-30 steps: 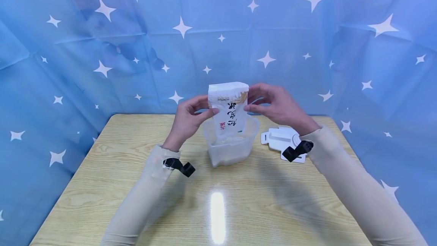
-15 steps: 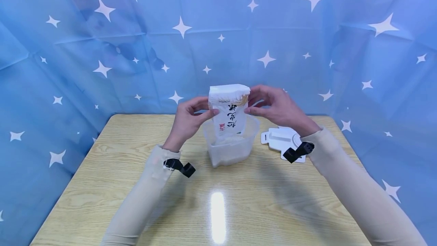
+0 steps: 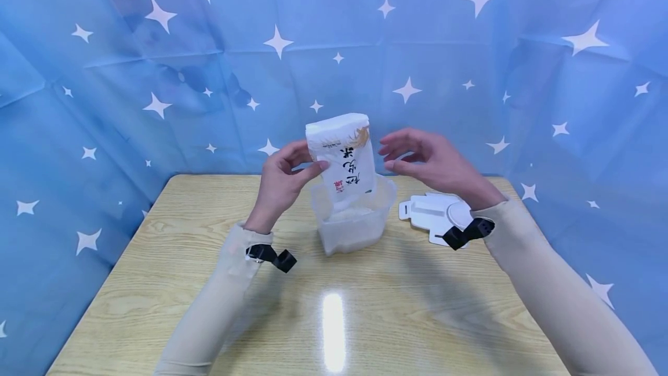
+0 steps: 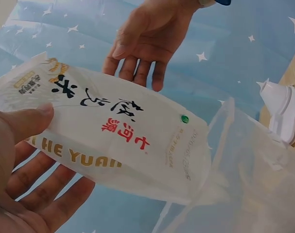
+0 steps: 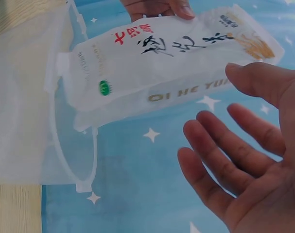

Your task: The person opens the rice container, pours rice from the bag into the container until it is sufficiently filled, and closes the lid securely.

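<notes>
A white rice bag (image 3: 344, 158) with black and red lettering hangs, slightly tilted, above a translucent plastic container (image 3: 355, 234). Its lower end reaches inside the container's rim; whitish contents show there. My left hand (image 3: 282, 176) pinches the bag's left edge, thumb on the printed front and fingers behind. Apart from the bag on its right is my right hand (image 3: 425, 158), fingers loosely bent with nothing between them. In the right wrist view the right palm (image 5: 254, 194) faces the bag's gold-lettered side.
A white lid-like piece (image 3: 430, 213) with a round part lies on the wooden table (image 3: 172, 248), right of the container. A blue star-patterned curtain (image 3: 334, 28) hangs behind the table. Each wrist wears a black camera mount (image 3: 268, 254).
My right hand has let go of the bag and drawn away to the right. The bag has risen slightly and shifted left, now tilted, in my left hand.
</notes>
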{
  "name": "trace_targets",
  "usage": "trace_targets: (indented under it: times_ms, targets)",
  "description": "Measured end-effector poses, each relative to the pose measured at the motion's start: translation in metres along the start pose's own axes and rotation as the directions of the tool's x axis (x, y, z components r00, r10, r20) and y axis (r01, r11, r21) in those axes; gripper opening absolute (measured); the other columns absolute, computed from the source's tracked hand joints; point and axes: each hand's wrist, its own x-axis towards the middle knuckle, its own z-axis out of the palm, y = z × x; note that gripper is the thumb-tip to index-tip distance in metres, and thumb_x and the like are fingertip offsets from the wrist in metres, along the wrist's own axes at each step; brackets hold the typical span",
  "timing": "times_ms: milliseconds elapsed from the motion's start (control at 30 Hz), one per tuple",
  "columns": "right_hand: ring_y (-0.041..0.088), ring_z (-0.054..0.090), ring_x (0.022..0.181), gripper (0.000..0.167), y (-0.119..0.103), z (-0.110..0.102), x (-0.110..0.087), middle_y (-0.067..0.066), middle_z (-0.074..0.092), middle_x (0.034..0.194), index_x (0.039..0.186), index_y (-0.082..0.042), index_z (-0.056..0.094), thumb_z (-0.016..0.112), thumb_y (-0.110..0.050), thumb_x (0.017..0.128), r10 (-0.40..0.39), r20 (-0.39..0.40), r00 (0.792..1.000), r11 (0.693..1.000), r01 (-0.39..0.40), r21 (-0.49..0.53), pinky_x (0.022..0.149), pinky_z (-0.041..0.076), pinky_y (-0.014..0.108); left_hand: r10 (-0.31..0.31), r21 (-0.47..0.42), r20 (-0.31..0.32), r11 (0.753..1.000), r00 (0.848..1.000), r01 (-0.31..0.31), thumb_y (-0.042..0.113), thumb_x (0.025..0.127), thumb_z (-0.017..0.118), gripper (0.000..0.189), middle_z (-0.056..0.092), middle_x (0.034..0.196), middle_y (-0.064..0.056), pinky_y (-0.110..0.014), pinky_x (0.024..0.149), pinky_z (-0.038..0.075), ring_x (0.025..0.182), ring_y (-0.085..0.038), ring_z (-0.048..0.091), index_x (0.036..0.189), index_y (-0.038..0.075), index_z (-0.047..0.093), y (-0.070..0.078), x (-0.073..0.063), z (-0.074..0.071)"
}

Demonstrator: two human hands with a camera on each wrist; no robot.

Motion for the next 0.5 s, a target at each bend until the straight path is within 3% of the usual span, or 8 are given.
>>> trace_targets:
  times_ms: [100, 300, 400, 500]
  targets:
    - [0.013, 0.066, 0.111, 0.038, 0.001, -0.001, -0.002, -0.003, 0.070, 0.126, 0.133, -0.023, 0.063, 0.073, -0.029, 0.097, 0.010, -0.002, 1.000, 1.000, -0.010, -0.007, 0.090, 0.057, 0.023, -0.012, -0.082, -0.020, 0.997, 1.000, 0.011, 0.001, 0.089, 0.078, 0.038, 0.077, 0.104, 0.008, -0.038, 0.088, 0.065, 0.096, -0.012, 0.073, 0.126, 0.002, 0.067, -0.003, 0.000, -0.003]
    - [0.014, 0.066, 0.115, 0.039, 0.010, -0.002, -0.010, -0.003, 0.069, 0.128, 0.136, -0.025, 0.062, 0.071, -0.031, 0.098, 0.028, -0.016, 0.999, 0.998, -0.027, 0.054, 0.093, 0.057, 0.022, -0.062, -0.231, -0.060, 0.972, 0.996, 0.047, 0.002, 0.093, 0.073, 0.033, 0.075, 0.109, -0.001, -0.040, 0.088, 0.065, 0.099, -0.016, 0.074, 0.125, 0.003, 0.065, -0.006, -0.002, -0.007]
    - [0.013, 0.066, 0.117, 0.042, 0.017, 0.000, -0.013, -0.002, 0.069, 0.131, 0.138, -0.025, 0.060, 0.071, -0.030, 0.098, 0.036, -0.032, 0.999, 0.994, -0.033, 0.105, 0.094, 0.057, 0.021, -0.095, -0.300, -0.097, 0.952, 0.991, 0.062, 0.004, 0.094, 0.072, 0.032, 0.073, 0.111, -0.003, -0.040, 0.089, 0.064, 0.102, -0.017, 0.074, 0.125, 0.006, 0.065, -0.008, -0.004, -0.006]
    - [0.013, 0.066, 0.118, 0.045, 0.026, 0.004, -0.016, 0.004, 0.068, 0.134, 0.141, -0.021, 0.057, 0.070, -0.025, 0.099, 0.014, -0.048, 0.999, 0.982, -0.005, 0.189, 0.097, 0.057, 0.021, -0.133, -0.393, -0.131, 0.917, 0.982, 0.072, 0.003, 0.096, 0.070, 0.030, 0.071, 0.112, -0.003, -0.041, 0.092, 0.064, 0.104, -0.018, 0.073, 0.124, 0.007, 0.064, -0.010, -0.007, -0.004]
